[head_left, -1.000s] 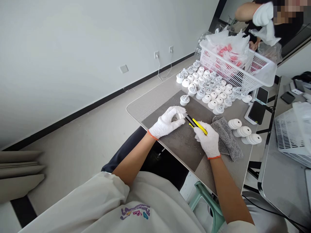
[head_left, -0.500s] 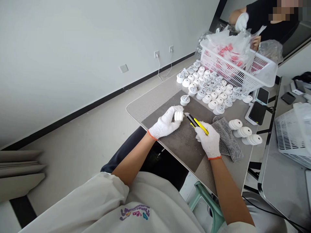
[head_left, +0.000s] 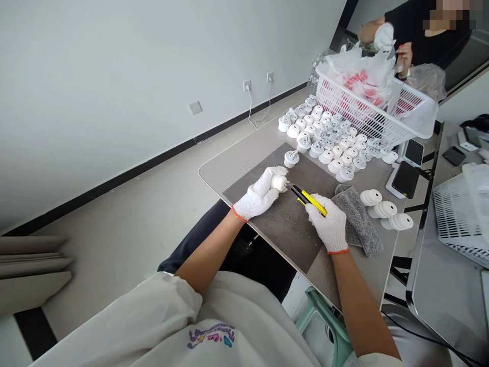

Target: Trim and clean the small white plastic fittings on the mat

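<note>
In a white knit glove with an orange cuff, my left hand (head_left: 260,194) grips a small white ribbed round part (head_left: 279,183) over the dark mat (head_left: 284,232). My right hand (head_left: 327,220), gloved the same way, is closed round a yellow and black utility knife (head_left: 310,200). The knife's blade points left, its tip at the right side of the white part; whether it touches cannot be made out. Just beyond my left hand, a white round part with a grey-marked top (head_left: 291,158) stands on the mat.
Rows of similar white parts (head_left: 336,151) cover the table's far side. Behind them stands a white basket (head_left: 414,130) with bags and red pieces. A grey cloth (head_left: 357,221), several white stacked parts (head_left: 383,209) and a phone (head_left: 405,179) lie to the right. Across the table is a person (head_left: 412,38).
My left hand has turned the white part so its end faces more toward the knife. The blade tip has moved slightly left and down to it. The other person's bare hand has risen.
</note>
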`<state>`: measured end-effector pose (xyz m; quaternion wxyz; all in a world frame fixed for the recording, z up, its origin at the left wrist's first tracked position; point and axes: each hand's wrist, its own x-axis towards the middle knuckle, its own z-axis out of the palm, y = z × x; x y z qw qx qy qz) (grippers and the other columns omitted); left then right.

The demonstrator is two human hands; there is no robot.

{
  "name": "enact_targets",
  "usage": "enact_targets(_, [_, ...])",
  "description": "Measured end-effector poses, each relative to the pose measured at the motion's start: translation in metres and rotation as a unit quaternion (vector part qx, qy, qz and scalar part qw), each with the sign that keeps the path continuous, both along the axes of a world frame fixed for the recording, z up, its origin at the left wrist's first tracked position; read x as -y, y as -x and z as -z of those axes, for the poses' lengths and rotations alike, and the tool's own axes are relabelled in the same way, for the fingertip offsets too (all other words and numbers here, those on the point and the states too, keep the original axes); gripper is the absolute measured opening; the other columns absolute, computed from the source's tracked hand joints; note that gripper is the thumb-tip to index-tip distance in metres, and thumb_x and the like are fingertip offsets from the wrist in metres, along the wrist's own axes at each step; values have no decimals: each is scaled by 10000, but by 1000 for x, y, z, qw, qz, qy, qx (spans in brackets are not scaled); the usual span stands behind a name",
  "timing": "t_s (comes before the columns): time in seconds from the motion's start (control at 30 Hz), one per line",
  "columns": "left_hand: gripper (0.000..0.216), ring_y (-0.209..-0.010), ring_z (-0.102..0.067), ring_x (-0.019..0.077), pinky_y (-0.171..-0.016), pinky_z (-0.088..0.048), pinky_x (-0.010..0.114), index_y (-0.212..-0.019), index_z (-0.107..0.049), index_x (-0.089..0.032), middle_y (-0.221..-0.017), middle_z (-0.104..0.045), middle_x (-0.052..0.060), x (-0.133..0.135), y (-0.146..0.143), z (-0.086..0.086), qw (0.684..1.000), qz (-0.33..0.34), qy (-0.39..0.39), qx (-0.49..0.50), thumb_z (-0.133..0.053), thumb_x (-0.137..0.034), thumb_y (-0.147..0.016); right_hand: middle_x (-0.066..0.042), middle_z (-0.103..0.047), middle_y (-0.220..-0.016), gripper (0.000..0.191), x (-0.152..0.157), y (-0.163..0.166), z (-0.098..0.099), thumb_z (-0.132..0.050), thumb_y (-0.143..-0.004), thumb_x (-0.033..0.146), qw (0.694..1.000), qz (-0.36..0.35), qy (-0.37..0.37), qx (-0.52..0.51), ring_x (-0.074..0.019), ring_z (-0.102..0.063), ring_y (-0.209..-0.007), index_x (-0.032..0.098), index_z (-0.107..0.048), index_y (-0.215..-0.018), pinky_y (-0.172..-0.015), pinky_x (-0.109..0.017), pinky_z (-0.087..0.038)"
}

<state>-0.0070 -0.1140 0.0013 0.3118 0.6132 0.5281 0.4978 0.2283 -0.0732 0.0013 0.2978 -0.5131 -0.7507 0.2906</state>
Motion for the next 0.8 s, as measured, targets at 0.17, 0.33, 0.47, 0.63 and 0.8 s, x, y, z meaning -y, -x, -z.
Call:
enact_targets(0.17, [449, -984, -642, 178, -924, -551, 358, -1287, -454, -197, -1261, -641, 90, 0, 0, -1, 1000, -7, 4, 5, -482, -90, -851, -71, -753, -952, 459, 1, -2, 0, -626, -855, 515, 999, 11, -39, 5, -250, -714, -907, 189, -730, -1162, -856, -370, -580])
enact_targets(0.33, [439, -1023, -641, 179, -942, -548, 345, -1289, -453, -187, -1249, -635, 96, -1, 0, 0, 1000, 11, -10, 7, -486, -106, -859, -67, -745, -1094, 428, 0, -3, 3, -632, -865, 494, 998, -8, -61, 13, -250, -710, -993, 191, -737, -1147, -979, -383, -540])
enact_targets(0.47, [465, -997, -640, 174, -929, -548, 345, -1293, -456, -187, -1157, -659, 77, -2, 1, 0, 1000, 25, -6, 12, -494, -103, -837, -53, -737, -1136, 403, 1, -1, 7, -625, -885, 494, 996, -18, -82, 20, -240, -701, -1051, 217, -734, -1157, -982, -359, -536])
enact_targets(0.63, [469, -834, -620, 141, -732, -556, 296, -1212, -499, -208, -1027, -631, 33, -1, -1, -2, 996, 44, 23, 80, -461, -62, -768, -50, -735, -1148, 382, 1, -4, 6, -609, -901, 485, 983, -22, -166, 76, -223, -712, -994, 231, -739, -1155, -873, -317, -549])
enact_targets(0.8, [513, -732, -559, 134, -578, -480, 283, -1168, -533, -259, -907, -575, -3, 0, -3, -7, 991, 61, 36, 114, -420, -54, -711, -46, -758, -1047, 386, -2, -12, 2, -577, -917, 496, 954, -58, -239, 168, -189, -715, -830, 239, -756, -1143, -696, -271, -504])
